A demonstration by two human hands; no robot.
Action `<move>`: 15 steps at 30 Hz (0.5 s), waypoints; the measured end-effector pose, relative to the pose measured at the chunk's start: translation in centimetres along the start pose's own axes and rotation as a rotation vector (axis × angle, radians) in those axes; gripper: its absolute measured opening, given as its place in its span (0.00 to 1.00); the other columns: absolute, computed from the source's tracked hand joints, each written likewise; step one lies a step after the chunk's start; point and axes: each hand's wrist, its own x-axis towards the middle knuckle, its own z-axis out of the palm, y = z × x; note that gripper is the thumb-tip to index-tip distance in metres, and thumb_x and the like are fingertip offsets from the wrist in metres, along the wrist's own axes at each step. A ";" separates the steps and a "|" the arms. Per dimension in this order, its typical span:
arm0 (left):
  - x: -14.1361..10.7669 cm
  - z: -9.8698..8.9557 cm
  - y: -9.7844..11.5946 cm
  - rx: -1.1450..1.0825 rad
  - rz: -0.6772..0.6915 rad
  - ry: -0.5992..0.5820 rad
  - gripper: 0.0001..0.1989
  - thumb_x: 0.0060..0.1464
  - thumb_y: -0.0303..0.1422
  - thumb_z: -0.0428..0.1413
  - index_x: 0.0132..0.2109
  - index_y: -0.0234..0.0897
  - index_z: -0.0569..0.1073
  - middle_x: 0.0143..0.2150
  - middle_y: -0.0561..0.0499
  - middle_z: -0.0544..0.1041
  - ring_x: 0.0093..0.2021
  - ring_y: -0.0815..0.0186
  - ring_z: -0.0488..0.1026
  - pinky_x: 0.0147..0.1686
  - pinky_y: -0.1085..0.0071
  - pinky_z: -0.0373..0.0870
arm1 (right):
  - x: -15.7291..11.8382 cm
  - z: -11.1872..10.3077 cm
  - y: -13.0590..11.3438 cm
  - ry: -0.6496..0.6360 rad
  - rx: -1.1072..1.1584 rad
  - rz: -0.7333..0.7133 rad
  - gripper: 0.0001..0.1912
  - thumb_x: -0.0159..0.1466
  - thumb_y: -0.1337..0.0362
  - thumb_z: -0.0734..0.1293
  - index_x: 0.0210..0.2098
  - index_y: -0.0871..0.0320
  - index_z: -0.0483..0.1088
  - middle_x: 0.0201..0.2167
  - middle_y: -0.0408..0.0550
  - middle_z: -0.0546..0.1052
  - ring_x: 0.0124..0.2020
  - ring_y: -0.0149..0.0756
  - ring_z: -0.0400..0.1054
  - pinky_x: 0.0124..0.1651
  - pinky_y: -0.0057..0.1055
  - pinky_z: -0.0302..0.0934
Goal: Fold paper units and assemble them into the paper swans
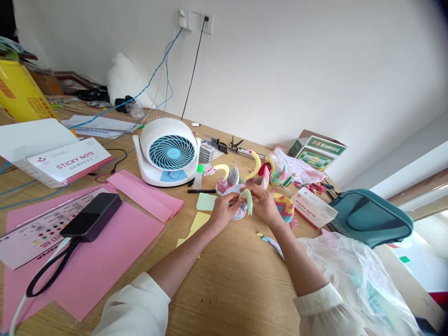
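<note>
My left hand and my right hand meet over the middle of the wooden table. Both pinch a paper-folded 3D origami swan with a pale green curved neck. The hands hide much of its body. Just beyond my left hand stands a pink-and-yellow origami swan. A rainbow-striped folded piece lies past my right hand. Pale green and yellow sticky notes lie under my left wrist's side.
A white desk fan with a blue grille stands behind a glue bottle and black marker. Further origami swans, scissors, pink paper sheets, a black power bank, sticky-note boxes, a teal bag and a plastic bag surround them.
</note>
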 end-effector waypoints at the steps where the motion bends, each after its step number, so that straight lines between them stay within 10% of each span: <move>1: 0.0 0.0 0.0 0.001 0.000 0.005 0.08 0.55 0.32 0.57 0.42 0.35 0.78 0.38 0.47 0.83 0.39 0.60 0.80 0.38 0.70 0.75 | 0.0 0.0 0.0 0.005 -0.012 -0.012 0.08 0.64 0.62 0.67 0.41 0.56 0.75 0.38 0.48 0.79 0.38 0.38 0.75 0.44 0.35 0.70; 15: 0.7 0.1 1.0 0.088 0.128 0.003 0.14 0.59 0.31 0.55 0.52 0.40 0.75 0.48 0.48 0.81 0.47 0.61 0.78 0.51 0.66 0.73 | -0.4 -1.2 -2.1 -0.008 -0.160 -0.231 0.13 0.68 0.66 0.63 0.52 0.51 0.71 0.47 0.52 0.75 0.49 0.43 0.71 0.52 0.41 0.68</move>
